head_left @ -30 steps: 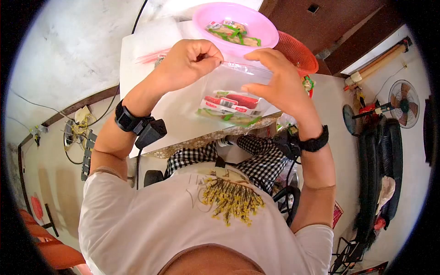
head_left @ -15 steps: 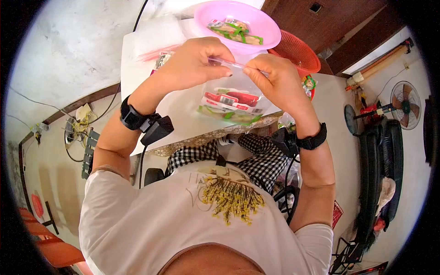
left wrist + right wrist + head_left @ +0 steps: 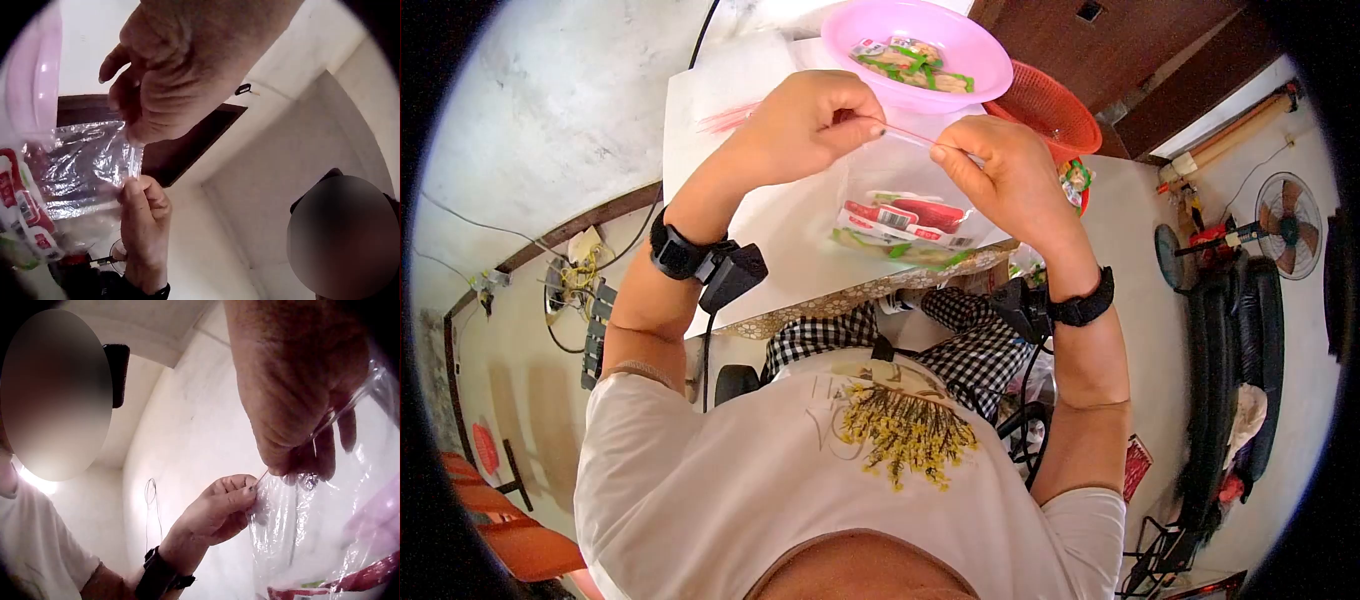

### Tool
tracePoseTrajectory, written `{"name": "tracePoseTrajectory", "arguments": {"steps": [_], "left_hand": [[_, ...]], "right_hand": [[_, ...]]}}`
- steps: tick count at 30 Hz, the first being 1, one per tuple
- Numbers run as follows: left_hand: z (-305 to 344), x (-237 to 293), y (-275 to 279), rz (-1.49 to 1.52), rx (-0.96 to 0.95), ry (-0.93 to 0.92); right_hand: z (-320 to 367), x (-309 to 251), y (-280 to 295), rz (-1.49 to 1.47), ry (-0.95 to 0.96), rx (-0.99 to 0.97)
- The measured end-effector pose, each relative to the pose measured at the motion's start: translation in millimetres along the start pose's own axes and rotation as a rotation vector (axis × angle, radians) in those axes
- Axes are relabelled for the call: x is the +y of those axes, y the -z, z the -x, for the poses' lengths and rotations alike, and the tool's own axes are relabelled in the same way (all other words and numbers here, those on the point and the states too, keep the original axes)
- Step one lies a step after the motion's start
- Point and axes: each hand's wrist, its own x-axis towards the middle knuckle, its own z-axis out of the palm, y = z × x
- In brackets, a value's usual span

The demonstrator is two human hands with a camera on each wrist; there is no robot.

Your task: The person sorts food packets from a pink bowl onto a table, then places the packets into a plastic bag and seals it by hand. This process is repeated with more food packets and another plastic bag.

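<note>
Surface: white table top point(image 3: 720, 90) set against a pale wall, its patterned front edge just above our checked lap.
Bag: the clear zip bag point(image 3: 870, 175) hangs between both our hands, over the near part of the table and in front of the pink bowl point(image 3: 985, 55). We cannot tell whether its bottom rests on the table.
Contents: red, white and green snack packets point(image 3: 905, 225) lie slumped at the bottom of the bag.
Left hand: our left hand point(image 3: 805, 125) pinches the zip strip point(image 3: 905, 137) at its left end, thumb and forefinger curled tight on it.
Right hand: our right hand point(image 3: 1000, 175) pinches the same strip further right. The two hands are near one another, with a short stretch of strip taut between them.
Handling: we judge the bag light, thin, limp and slick to the fingers. Only the strip looks stiff enough to grip, and the packets weigh the film down.
Where to hold: along the strip, near the top corners; a hold on the bare film would likely crumple and slide.
Edges: the bowl, with more packets in it, sits just behind the bag, and a red basket point(image 3: 1050, 115) stands just beside the bowl on the right.
Room: bare table lies to the left of the bag and open air toward our lap. It is tight at the back by the bowl.
Beyond: a floor fan point(image 3: 1285, 225) stands well apart on the right.
</note>
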Motion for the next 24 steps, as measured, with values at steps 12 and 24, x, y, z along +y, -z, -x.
{"name": "tracePoseTrajectory", "arguments": {"steps": [12,24], "left_hand": [[9,-14,-53,0.903,0.226,0.099],[-3,-9,-68,0.846,0.282,0.301]], "right_hand": [[5,8,-2,-0.083,-0.019,0.041],[-4,8,-5,-0.157,-0.062,0.044]]}}
